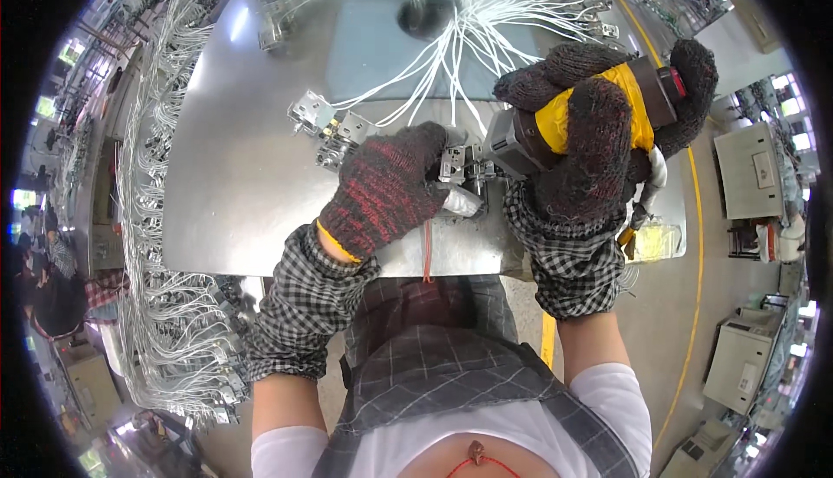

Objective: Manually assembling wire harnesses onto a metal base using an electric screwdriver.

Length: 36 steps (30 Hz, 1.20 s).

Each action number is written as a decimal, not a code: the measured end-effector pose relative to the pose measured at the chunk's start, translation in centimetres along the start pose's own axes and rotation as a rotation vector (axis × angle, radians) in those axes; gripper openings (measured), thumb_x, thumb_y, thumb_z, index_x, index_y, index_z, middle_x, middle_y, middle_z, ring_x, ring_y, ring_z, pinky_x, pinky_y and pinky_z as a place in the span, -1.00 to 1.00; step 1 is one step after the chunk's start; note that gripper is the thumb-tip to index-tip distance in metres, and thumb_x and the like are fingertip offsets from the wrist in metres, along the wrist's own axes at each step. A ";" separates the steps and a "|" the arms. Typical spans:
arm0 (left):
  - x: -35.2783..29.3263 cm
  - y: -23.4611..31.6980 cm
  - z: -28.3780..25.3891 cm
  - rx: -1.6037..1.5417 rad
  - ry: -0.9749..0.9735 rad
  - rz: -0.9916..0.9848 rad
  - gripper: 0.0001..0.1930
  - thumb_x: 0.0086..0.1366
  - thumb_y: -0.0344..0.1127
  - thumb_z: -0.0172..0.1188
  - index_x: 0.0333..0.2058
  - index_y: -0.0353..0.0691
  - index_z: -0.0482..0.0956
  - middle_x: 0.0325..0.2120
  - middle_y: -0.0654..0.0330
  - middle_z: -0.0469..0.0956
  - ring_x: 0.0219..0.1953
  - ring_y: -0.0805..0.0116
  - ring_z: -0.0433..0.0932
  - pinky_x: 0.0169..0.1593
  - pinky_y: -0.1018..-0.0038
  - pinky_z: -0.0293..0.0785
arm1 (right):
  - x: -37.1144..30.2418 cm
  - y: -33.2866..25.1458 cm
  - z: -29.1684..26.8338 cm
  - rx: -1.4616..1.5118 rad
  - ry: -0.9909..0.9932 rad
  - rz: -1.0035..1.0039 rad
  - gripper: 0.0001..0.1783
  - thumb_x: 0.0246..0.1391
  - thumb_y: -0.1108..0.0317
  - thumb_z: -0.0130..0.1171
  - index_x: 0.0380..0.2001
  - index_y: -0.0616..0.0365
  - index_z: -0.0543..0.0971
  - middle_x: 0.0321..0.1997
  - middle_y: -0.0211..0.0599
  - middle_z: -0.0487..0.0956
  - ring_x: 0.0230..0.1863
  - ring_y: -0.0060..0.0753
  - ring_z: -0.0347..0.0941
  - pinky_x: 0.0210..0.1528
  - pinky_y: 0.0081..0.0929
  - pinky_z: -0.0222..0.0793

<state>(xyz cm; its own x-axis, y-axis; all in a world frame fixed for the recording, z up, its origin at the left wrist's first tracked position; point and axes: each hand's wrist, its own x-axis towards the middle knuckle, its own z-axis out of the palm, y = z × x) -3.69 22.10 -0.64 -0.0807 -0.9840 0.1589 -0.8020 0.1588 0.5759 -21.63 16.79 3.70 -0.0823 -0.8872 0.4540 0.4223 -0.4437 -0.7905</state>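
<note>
Both my hands wear dark knitted gloves flecked with red. My left hand [389, 185] is closed around a small metal fitting [453, 166] near the front of the steel table, with its thumb side by a whitish wrapped piece [462, 202]. Wrapped in my right hand [597, 148] is a dark handheld power tool [644, 101] bound with yellow tape. The tool's head meets the right side of the fitting; the exact contact is hidden. More metal fittings [345, 131] lie left of my left fingers, and white cables [444, 53] run toward them.
The cables fan out from a dark hole [427, 18] in the steel table [234, 174]. Many cable bundles with metal ends [173, 322] hang along the left. A yellow floor line [697, 218] and pale cabinets [748, 170] are on the right. Another person [56, 283] is at far left.
</note>
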 end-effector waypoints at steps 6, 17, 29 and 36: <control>-0.5 0.2 0.2 -0.045 0.027 -0.004 -0.22 -0.04 0.10 0.64 0.10 -0.17 0.61 -0.12 0.00 0.70 -0.06 -0.02 0.71 -0.01 0.17 0.62 | -0.1 -0.1 -0.1 -0.101 -0.119 -0.151 -0.13 0.35 0.25 0.32 0.52 -0.11 0.02 -0.04 -0.08 0.65 -0.17 -0.21 0.70 -0.11 -0.10 0.74; 0.0 -7.6 -7.6 -0.356 0.368 -0.244 -0.42 0.34 -0.13 0.45 0.24 -0.28 0.55 0.02 0.00 0.67 -0.01 0.19 0.68 0.06 0.33 0.59 | 1.3 -1.4 -1.6 0.426 0.071 0.497 -0.14 0.35 0.27 0.32 0.52 -0.08 0.03 0.00 -0.07 0.64 -0.09 -0.26 0.69 -0.02 -0.11 0.73; -1.5 1.0 -0.3 -0.323 0.146 0.125 -0.56 0.36 -0.25 0.38 0.16 -0.28 0.60 -0.11 0.07 0.70 -0.09 0.20 0.73 0.00 0.28 0.69 | 3.7 -0.4 -1.9 0.002 -0.506 -0.324 -0.19 0.32 0.35 0.29 0.48 -0.14 0.08 -0.14 -0.12 0.65 -0.28 -0.29 0.67 -0.24 -0.24 0.69; -0.5 0.8 -0.8 -0.395 0.065 0.043 -0.44 0.20 -0.10 0.50 0.11 -0.25 0.61 -0.17 -0.08 0.70 -0.10 0.03 0.74 -0.02 0.19 0.66 | 1.3 -2.9 0.8 0.341 -0.109 -0.177 -0.14 0.31 0.40 0.29 0.51 -0.21 0.07 -0.12 -0.12 0.63 -0.36 -0.22 0.64 -0.36 -0.22 0.71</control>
<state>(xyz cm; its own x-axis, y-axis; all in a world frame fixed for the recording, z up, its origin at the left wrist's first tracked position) -3.80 22.74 0.37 -0.0611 -0.9706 0.2328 -0.5084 0.2310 0.8296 -22.22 17.03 6.95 -0.0920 -0.7741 0.6263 0.6875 -0.5044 -0.5224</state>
